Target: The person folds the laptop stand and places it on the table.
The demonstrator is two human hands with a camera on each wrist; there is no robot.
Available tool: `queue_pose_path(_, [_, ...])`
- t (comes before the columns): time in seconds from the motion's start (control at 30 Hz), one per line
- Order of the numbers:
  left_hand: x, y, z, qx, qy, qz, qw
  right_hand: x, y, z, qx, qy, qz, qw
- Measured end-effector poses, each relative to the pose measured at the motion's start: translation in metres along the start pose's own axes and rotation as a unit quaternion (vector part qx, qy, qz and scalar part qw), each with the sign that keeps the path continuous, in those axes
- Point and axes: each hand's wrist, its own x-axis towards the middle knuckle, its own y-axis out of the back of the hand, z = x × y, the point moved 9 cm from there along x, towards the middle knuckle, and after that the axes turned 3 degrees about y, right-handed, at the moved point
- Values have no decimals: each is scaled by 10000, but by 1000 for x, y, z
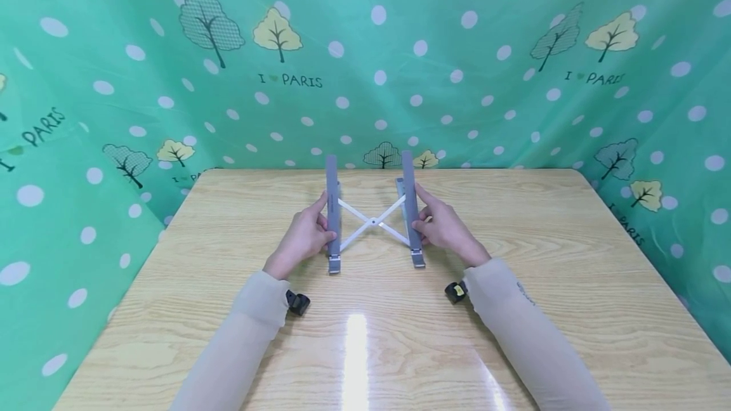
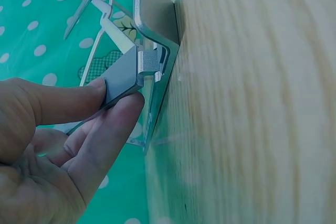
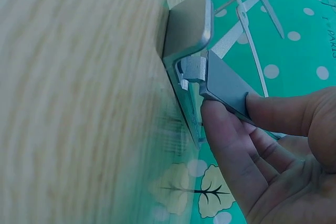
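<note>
A grey foldable laptop stand [image 1: 333,208] stands on the table, spread apart, its two long side bars joined by silver crossed struts [image 1: 356,233] with a pivot in the middle. My left hand [image 1: 302,234] holds the left bar from outside; in the left wrist view the thumb [image 2: 79,100] lies on one face and fingers lie beneath. On the opposite side, my right hand [image 1: 447,227] pinches the right bar [image 1: 410,202] the same way. Hinged end lips show close up, the left lip [image 2: 157,14] and the right lip [image 3: 189,27], both right at the tabletop.
The wooden table [image 1: 542,227] reaches back to a green dotted cloth [image 1: 377,49] printed with trees, which hangs behind and at both sides. Black wrist cameras, one on the left [image 1: 297,303] and one on the right [image 1: 455,292], sit at the sleeve cuffs.
</note>
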Motion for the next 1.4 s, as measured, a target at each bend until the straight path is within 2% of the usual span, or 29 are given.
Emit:
queue_pose_path(0.23, [0,0,1,65,48,47,10000,0,0,1,-9,5,13,10000])
queue_pose_path(0.63, [-2,0,0,-81,130,12,9999,0,-1,0,-73,15,43,10000])
queue_pose_path(1.03, [-1,-1,2,-9,-19,38,10000,-1,1,1,-43,-92,56,9999])
queue_pose_path(1.27, [-1,-1,2,8,0,82,10000,-2,1,0,-45,-82,43,9999])
queue_pose_path(1.4, [0,-5,5,-69,-46,94,9999,-1,-4,-1,83,-36,12,10000])
